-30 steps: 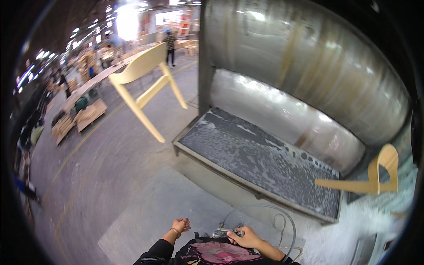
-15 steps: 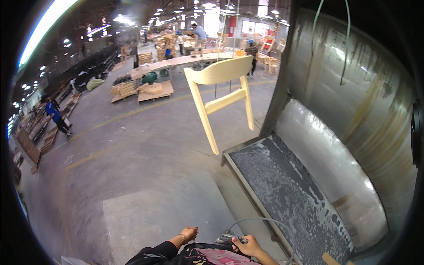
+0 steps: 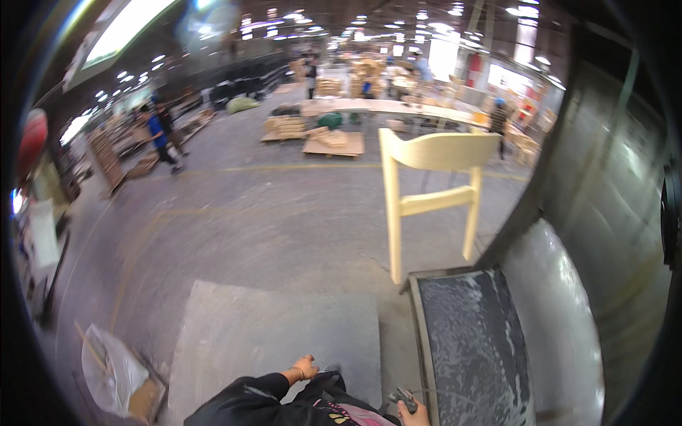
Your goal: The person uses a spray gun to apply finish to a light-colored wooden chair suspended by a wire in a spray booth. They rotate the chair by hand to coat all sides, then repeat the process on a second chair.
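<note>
My right hand point(image 3: 415, 414) is closed around a small grey metal spray gun point(image 3: 402, 399) at the lower edge, and a thin hose runs from it toward the trough. My left hand point(image 3: 305, 367), with a bracelet at the wrist, hangs low in front of me. Its fingers are loosely curled, with nothing visible in them. Ahead and to the right, a pale wooden chair-back frame point(image 3: 437, 200) is suspended above the floor: a curved top rail, two legs and one crossbar. Neither hand touches it.
A metal-rimmed trough point(image 3: 419, 334) with foamy dark liquid lies to the right, below a curved metal wall point(image 3: 558, 305). A plastic bag point(image 3: 114, 369) sits at lower left. Two people point(image 3: 162, 135) walk at far left. Stacked wood point(image 3: 285, 126) and a long table point(image 3: 398, 106) stand beyond.
My view has swung left, so the chair-back frame and trough appear farther right. The spray gun stays in my right hand, now lower in view. The plastic bag has come further into view.
</note>
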The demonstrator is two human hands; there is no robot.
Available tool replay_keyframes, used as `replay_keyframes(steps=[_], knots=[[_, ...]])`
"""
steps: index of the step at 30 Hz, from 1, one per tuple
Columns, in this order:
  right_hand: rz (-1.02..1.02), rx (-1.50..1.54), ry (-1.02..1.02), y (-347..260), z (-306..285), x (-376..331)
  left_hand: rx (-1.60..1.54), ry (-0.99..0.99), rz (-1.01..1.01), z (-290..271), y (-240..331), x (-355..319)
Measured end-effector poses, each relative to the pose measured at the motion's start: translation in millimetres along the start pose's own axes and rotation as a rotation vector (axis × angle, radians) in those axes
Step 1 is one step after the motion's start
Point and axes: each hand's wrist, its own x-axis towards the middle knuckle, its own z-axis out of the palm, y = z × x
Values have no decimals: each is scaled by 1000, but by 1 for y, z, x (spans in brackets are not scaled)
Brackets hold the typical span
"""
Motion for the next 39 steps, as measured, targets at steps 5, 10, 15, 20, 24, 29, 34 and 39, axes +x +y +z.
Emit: replay_keyframes(steps=[5,10,15,20,24,29,34,39], knots=[[70,-139,-46,-10,-16,35,230,-149,-362,-39,-53,34],[100,-407,6,-77,-16,91,91,-49,-595,-79,-28,115],[77,-428,51,-131,-3,192,-23,-73,-286,-129,93,241],[77,-432,112,-168,-1,271,-220,47,61,-174,254,342],[100,-401,189,-182,1,310,-395,245,249,-222,368,381],[173,-350,304,-183,3,324,-557,277,222,-242,472,405],[226,-320,402,-170,7,323,-681,379,18,-229,492,456],[272,-286,494,-145,12,315,-617,303,185,-230,480,502]])
